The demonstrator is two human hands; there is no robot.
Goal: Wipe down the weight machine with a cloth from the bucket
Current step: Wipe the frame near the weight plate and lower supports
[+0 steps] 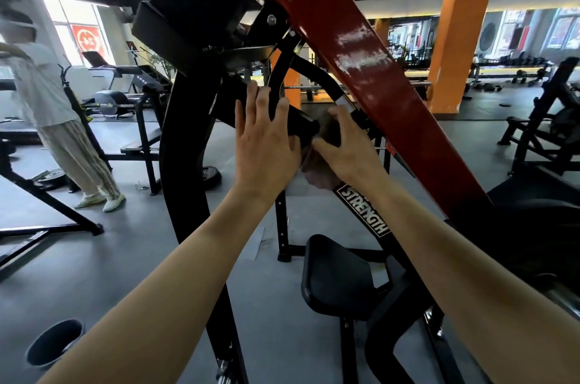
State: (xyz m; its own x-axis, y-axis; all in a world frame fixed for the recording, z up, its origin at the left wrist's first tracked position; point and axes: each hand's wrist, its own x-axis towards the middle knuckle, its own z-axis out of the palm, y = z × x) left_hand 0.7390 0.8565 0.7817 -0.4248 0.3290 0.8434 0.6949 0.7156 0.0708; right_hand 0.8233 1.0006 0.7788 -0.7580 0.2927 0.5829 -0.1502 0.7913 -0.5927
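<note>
The weight machine (370, 76) fills the middle of the head view: a red slanted beam, curved black tubes and a black seat (337, 277) low down. My left hand (263, 138) lies with straight fingers against a black handle grip (301, 124). My right hand (345, 148) grips a brownish cloth (317, 170) and presses it against the black tube beside that handle. Most of the cloth is hidden under my fingers. The dark bucket (55, 343) stands on the floor at the lower left.
A person in light clothes (50, 113) stands at the left among benches and treadmills. A weight plate (210, 175) lies on the grey floor behind the black frame. An orange pillar (458, 35) and more racks (546, 132) stand at the right.
</note>
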